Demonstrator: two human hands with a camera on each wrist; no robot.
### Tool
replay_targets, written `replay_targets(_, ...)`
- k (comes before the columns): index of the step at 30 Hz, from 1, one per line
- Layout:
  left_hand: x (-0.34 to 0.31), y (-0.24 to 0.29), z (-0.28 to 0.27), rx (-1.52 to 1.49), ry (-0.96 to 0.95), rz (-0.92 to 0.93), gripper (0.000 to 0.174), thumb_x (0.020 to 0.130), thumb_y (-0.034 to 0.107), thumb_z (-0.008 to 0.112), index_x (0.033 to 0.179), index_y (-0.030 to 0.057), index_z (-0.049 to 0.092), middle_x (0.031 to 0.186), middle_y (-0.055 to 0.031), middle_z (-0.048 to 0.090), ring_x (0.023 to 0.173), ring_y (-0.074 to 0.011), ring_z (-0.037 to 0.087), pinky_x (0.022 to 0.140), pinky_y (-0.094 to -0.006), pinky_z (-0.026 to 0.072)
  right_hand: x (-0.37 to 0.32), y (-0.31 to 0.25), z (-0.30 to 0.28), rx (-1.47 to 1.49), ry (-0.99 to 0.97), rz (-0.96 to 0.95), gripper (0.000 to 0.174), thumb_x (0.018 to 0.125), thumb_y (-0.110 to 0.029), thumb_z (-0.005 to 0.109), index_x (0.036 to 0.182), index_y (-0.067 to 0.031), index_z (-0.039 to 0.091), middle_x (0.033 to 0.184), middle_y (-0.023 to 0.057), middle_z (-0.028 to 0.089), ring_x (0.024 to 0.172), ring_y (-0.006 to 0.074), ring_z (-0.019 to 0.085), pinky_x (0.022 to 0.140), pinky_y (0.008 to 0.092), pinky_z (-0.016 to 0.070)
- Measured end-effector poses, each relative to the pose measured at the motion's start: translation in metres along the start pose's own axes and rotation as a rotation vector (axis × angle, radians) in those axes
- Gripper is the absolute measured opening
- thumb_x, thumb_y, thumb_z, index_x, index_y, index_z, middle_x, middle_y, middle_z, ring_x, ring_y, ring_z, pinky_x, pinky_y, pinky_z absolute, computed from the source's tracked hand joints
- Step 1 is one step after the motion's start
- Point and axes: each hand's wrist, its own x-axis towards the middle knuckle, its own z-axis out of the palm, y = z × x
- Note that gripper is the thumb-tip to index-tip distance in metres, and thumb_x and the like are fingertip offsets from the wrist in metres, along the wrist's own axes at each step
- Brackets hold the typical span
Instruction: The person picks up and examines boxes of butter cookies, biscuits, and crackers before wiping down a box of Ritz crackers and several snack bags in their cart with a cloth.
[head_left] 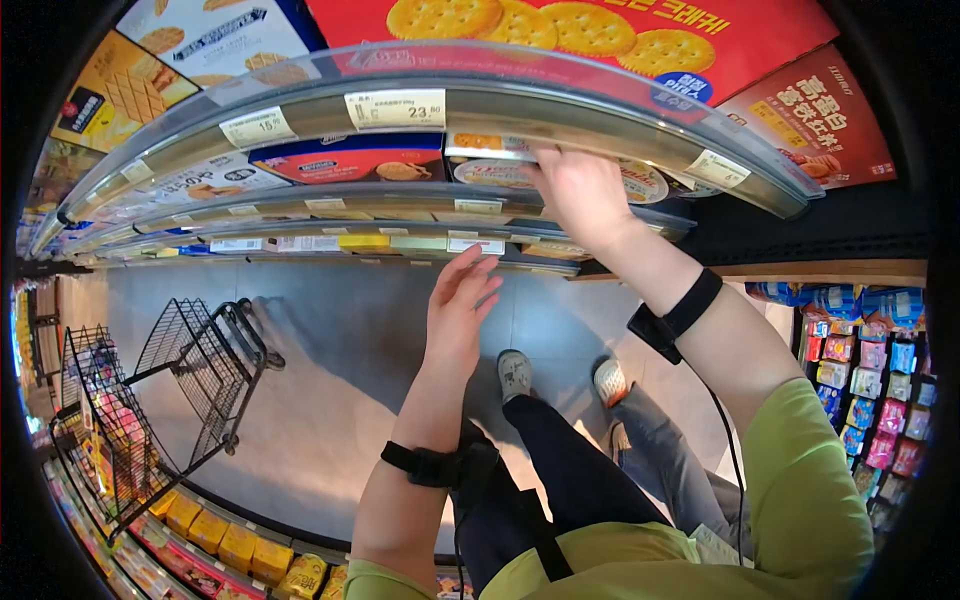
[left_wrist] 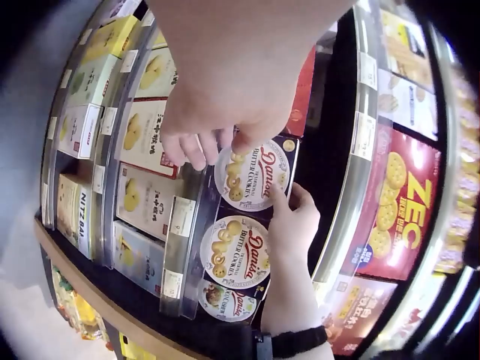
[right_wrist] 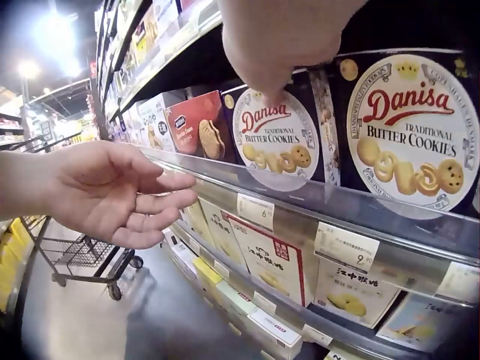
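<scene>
My right hand (head_left: 585, 195) is at the shelf, its fingers at the top edge of a dark blue box of Danisa butter cookies (right_wrist: 276, 136). In the left wrist view, a thumb lies over the box's front and a finger bends at its edge. The box stands upright behind the clear shelf lip. My left hand (head_left: 460, 310) hangs in front of the lower shelves, fingers loosely spread and holding nothing. A second Danisa box (right_wrist: 412, 135) stands beside the first, with a strip of another package between them.
A red box of biscuits (right_wrist: 201, 124) stands on the other side of the first Danisa box. A clear shelf lip (right_wrist: 337, 202) with price tags runs along the front. Behind me to the left is a black shopping cart (head_left: 200, 370). Another person's leg (head_left: 660, 430) is close on my right.
</scene>
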Motion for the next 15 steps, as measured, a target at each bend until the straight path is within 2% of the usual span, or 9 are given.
replay_targets(2, 0.0, -0.007, -0.004, -0.018, 0.003, -0.004, 0.036, 0.093, 0.017, 0.057, 0.128, 0.0117, 0.051, 0.123, -0.0078, 0.057, 0.105, -0.0195, 0.056, 0.093, -0.0348, 0.0421, 0.0, -0.001, 0.0, -0.072, -0.119, 0.065, 0.025, 0.085, -0.025, 0.061, 0.1, -0.0058, 0.06, 0.077, 0.0141, 0.066, 0.075, 0.0315, 0.066, 0.065, 0.0431, 0.0529)
replay_targets(4, -0.001, -0.012, -0.009, -0.038, 0.004, -0.007, 0.035, 0.092, 0.017, 0.057, 0.126, 0.0114, 0.052, 0.121, -0.0074, 0.058, 0.103, -0.0189, 0.056, 0.092, -0.0342, 0.0424, -0.001, 0.0, 0.0, -0.102, -0.098, 0.023, 0.023, 0.085, -0.023, 0.059, 0.1, -0.0053, 0.061, 0.075, 0.0149, 0.065, 0.074, 0.0312, 0.066, 0.064, 0.0433, 0.0533)
replay_targets(6, -0.005, -0.015, -0.014, -0.033, 0.005, 0.003, 0.034, 0.092, 0.018, 0.057, 0.125, 0.0112, 0.053, 0.118, -0.0067, 0.059, 0.1, -0.0178, 0.057, 0.09, -0.0332, 0.0428, 0.001, 0.0, 0.0, -0.113, -0.092, 0.026, 0.035, 0.082, -0.023, 0.065, 0.111, -0.0052, 0.058, 0.079, 0.0154, 0.064, 0.074, 0.0344, 0.065, 0.065, 0.0429, 0.0537)
replay_targets(7, -0.007, -0.017, -0.019, -0.04, 0.004, 0.003, 0.034, 0.092, 0.018, 0.058, 0.125, 0.0114, 0.053, 0.117, -0.0067, 0.059, 0.099, -0.0167, 0.057, 0.09, -0.0326, 0.0429, 0.003, -0.002, -0.003, -0.106, -0.144, 0.034, 0.042, 0.085, -0.025, 0.063, 0.121, -0.0053, 0.054, 0.083, 0.0176, 0.065, 0.074, 0.0356, 0.065, 0.066, 0.0431, 0.0537)
replay_targets(10, -0.014, -0.022, -0.031, -0.045, 0.029, -0.012, 0.034, 0.092, 0.017, 0.057, 0.125, 0.0114, 0.053, 0.117, -0.0068, 0.059, 0.1, -0.0167, 0.057, 0.089, -0.0326, 0.0434, 0.015, -0.01, -0.006, -0.044, -0.217, -0.005, 0.049, 0.089, -0.029, 0.058, 0.129, -0.0052, 0.047, 0.088, 0.0194, 0.066, 0.073, 0.039, 0.064, 0.067, 0.0449, 0.0532)
replay_targets(11, -0.02, -0.027, -0.039, -0.058, 0.032, -0.021, 0.034, 0.092, 0.017, 0.057, 0.125, 0.0114, 0.053, 0.117, -0.0068, 0.059, 0.1, -0.0167, 0.057, 0.089, -0.0326, 0.0434, 0.025, -0.016, -0.011, 0.014, -0.322, 0.041, 0.053, 0.092, -0.034, 0.053, 0.136, -0.0075, 0.041, 0.099, 0.0232, 0.064, 0.085, 0.0414, 0.063, 0.075, 0.0464, 0.0518)
replay_targets(12, -0.024, -0.029, -0.045, -0.054, 0.041, -0.013, 0.034, 0.092, 0.017, 0.057, 0.125, 0.0114, 0.053, 0.117, -0.007, 0.059, 0.1, -0.0168, 0.058, 0.089, -0.0327, 0.0437, 0.029, -0.017, -0.008, 0.012, -0.329, 0.04, 0.053, 0.092, -0.034, 0.053, 0.136, -0.0075, 0.041, 0.099, 0.0232, 0.064, 0.085, 0.0414, 0.063, 0.075, 0.0464, 0.0518)
replay_targets(14, -0.031, -0.032, -0.056, -0.055, 0.05, -0.009, 0.034, 0.092, 0.017, 0.057, 0.125, 0.0114, 0.053, 0.117, -0.0071, 0.059, 0.1, -0.0169, 0.058, 0.089, -0.0327, 0.044, 0.035, -0.018, -0.002, 0.083, -0.353, 0.041, 0.054, 0.094, -0.036, 0.051, 0.14, -0.0111, 0.038, 0.114, 0.0252, 0.06, 0.103, 0.0408, 0.058, 0.089, 0.0447, 0.0472)
replay_targets(15, -0.034, -0.033, -0.062, -0.051, 0.055, -0.011, 0.034, 0.092, 0.017, 0.057, 0.125, 0.0112, 0.053, 0.118, -0.0075, 0.059, 0.1, -0.0175, 0.058, 0.089, -0.0329, 0.0443, 0.035, -0.011, 0.011, 0.087, -0.32, -0.011, 0.053, 0.096, -0.035, 0.048, 0.143, -0.0153, 0.034, 0.133, 0.0225, 0.048, 0.121, 0.0376, 0.047, 0.1, 0.0423, 0.04)
